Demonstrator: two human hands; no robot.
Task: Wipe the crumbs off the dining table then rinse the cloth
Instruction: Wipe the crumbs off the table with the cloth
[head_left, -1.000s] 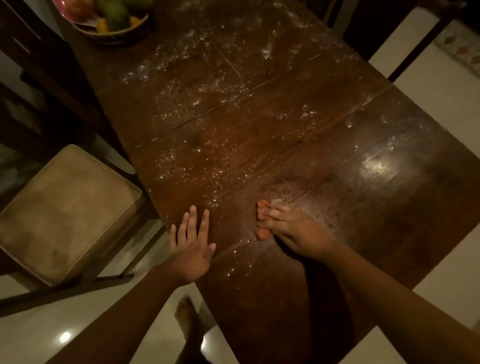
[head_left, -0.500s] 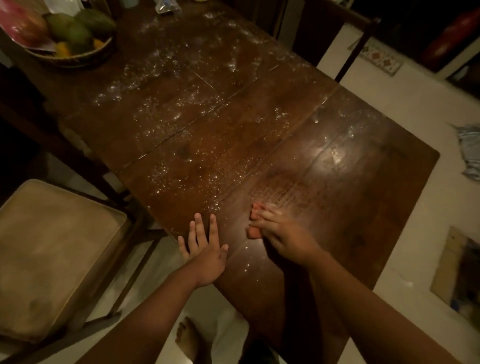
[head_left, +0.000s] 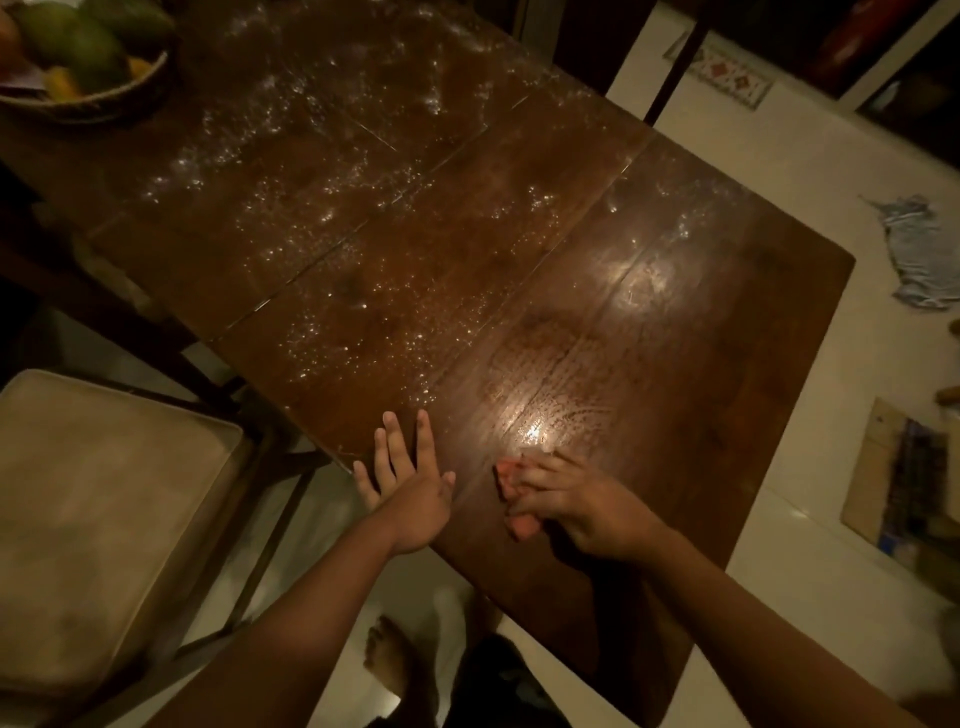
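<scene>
— Fingers (head_left: 540, 475) of the right hand (head_left: 576, 504): how do they sit?
— Curled and pressed down on the orange cloth (head_left: 511, 499), pinning it flat to the worktop (head_left: 727, 332) near its front edge.
— And the left hand (head_left: 410, 488)?
— Flat, palm down at the worktop's near-left edge, its fingers (head_left: 397, 441) straight and slightly spread, holding nothing.
— Crumbs (head_left: 332, 332)?
— Pale specks scattered beyond both hands, thickest toward the fruit basket (head_left: 98, 101) in the far-left corner. A cushioned chair (head_left: 104, 509) stands at left.
</scene>
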